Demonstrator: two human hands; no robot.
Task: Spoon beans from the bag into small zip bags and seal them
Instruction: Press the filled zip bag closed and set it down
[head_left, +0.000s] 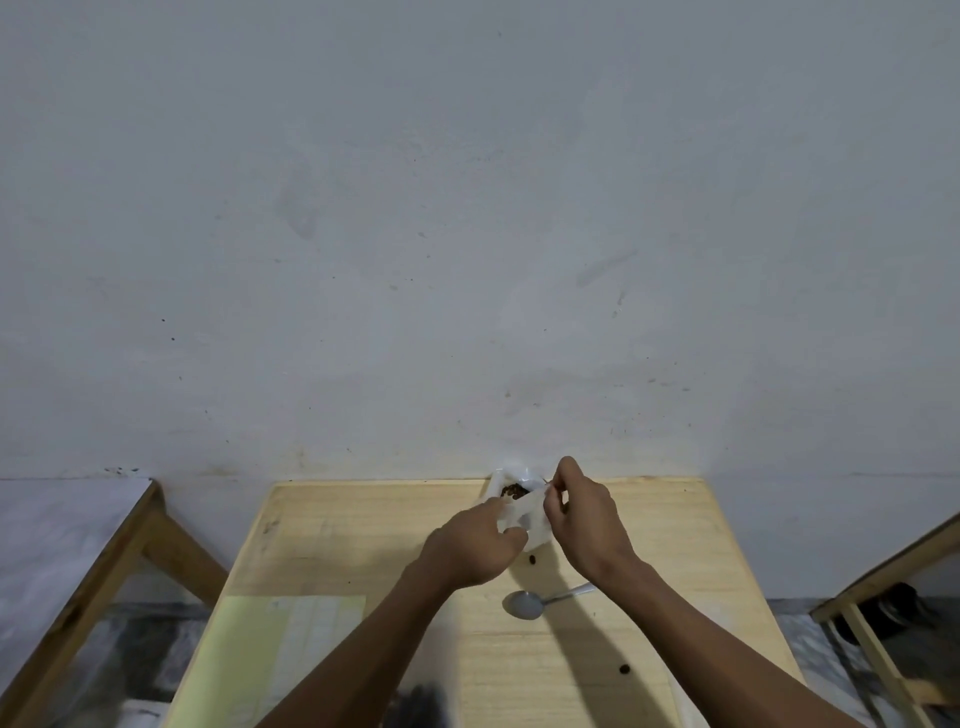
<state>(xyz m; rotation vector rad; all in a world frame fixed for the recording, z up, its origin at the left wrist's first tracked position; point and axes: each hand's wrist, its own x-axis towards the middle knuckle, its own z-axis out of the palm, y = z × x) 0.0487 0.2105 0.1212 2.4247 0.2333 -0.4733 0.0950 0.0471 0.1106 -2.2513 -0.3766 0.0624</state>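
Note:
A white bag of brown beans (511, 486) stands at the table's far edge against the wall, its mouth open with beans showing. My left hand (475, 545) pinches the near left side of the plastic. My right hand (584, 514) pinches the right upper edge. I cannot tell whether the plastic in my fingers is the big bag or a small zip bag (530, 517) in front of it. A metal spoon (530, 604) lies on the table just behind my hands, bowl to the left. Two loose beans lie on the wood, one (532, 559) under my hands, one (624, 669) nearer me.
The pale wooden table (363, 540) abuts a grey wall. A yellow-green sheet with clear plastic pieces (291, 639) lies at the near left. A dark blurred object (421, 701) sits at the bottom edge. Wooden frames stand at far left (104, 571) and right (883, 587).

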